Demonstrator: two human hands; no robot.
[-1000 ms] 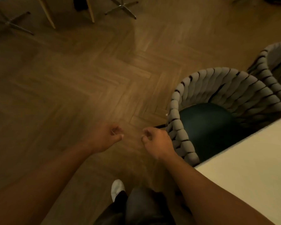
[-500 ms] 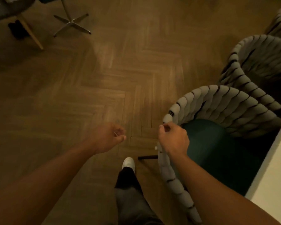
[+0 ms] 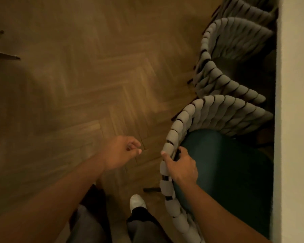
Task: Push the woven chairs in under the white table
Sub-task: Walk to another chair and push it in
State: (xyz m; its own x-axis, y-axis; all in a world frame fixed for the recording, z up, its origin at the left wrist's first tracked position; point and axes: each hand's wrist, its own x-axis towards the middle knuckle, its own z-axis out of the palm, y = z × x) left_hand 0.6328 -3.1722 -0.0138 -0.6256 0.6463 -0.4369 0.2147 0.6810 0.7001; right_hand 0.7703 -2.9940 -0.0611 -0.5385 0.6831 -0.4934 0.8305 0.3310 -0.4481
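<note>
Chairs with woven grey backs stand in a row along the white table (image 3: 295, 120) edge on the right. On the near chair (image 3: 218, 116), which has a dark green seat (image 3: 226, 169) partly under the table, the right hand (image 3: 180, 165) grips the woven rim, with the thumb on the outer side and the fingers curled over the inner side. A second chair (image 3: 232, 42) stands just beyond it, close to the table. Over the wooden floor (image 3: 95, 76), the left hand (image 3: 119, 151) is free, its fingers loosely curled and holding nothing. One white shoe (image 3: 137, 201) is near the chair leg.
</note>
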